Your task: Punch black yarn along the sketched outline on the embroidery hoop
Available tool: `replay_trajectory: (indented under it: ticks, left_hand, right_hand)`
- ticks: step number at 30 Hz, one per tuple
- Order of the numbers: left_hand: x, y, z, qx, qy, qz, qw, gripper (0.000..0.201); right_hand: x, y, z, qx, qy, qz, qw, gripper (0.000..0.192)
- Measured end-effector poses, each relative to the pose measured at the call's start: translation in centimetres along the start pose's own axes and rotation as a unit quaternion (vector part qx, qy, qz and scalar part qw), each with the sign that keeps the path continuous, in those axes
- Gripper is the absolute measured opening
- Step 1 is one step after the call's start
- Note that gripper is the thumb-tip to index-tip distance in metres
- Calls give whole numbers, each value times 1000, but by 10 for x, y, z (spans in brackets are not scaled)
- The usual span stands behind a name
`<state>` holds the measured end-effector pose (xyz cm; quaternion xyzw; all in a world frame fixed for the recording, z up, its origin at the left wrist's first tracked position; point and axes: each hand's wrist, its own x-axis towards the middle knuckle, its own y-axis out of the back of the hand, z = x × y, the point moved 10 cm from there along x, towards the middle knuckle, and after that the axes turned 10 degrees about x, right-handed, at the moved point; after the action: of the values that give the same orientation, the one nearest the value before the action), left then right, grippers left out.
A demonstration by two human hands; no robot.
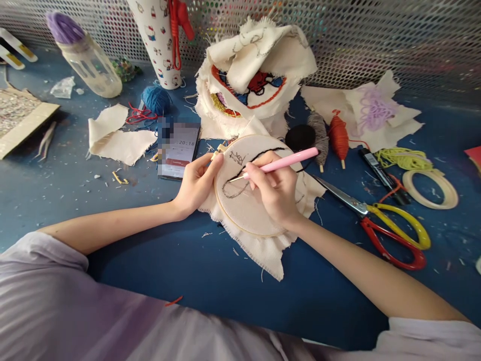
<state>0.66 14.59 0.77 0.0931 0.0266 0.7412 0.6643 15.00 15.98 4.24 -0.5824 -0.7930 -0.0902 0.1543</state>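
My left hand grips the left rim of a round embroidery hoop, its thumb on the rim beside the small clamp. White cloth is stretched in the hoop, and its frayed edge hangs out below. My right hand is closed around a pink punch needle. The needle's tip touches the cloth at the lower end of a thick black yarn line. Thin drawn outlines show on the cloth, partly covered by my right hand. Black yarn trails from the needle's back end.
Red-and-yellow scissors lie right of the hoop, near a black marker and a tape roll. A phone lies to the left. Behind are embroidered cloth, an orange yarn spindle, a blue yarn ball and a bottle.
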Motion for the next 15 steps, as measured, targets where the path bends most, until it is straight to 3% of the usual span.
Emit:
replay_trajectory:
  ticks: [6, 11, 15]
  left_hand:
    - [-1, 0, -1, 0, 4, -4, 1000, 42]
    - [-2, -1, 0, 2, 0, -8, 1000, 46]
    - [-1, -2, 0, 1, -1, -8, 1000, 47]
  right_hand:
    - [-6, -19, -18, -108, 97, -62, 987, 16]
    - [-13, -41, -21, -201, 150, -145, 957, 15]
    - [-9, -29, -12, -128, 84, -110, 982, 17]
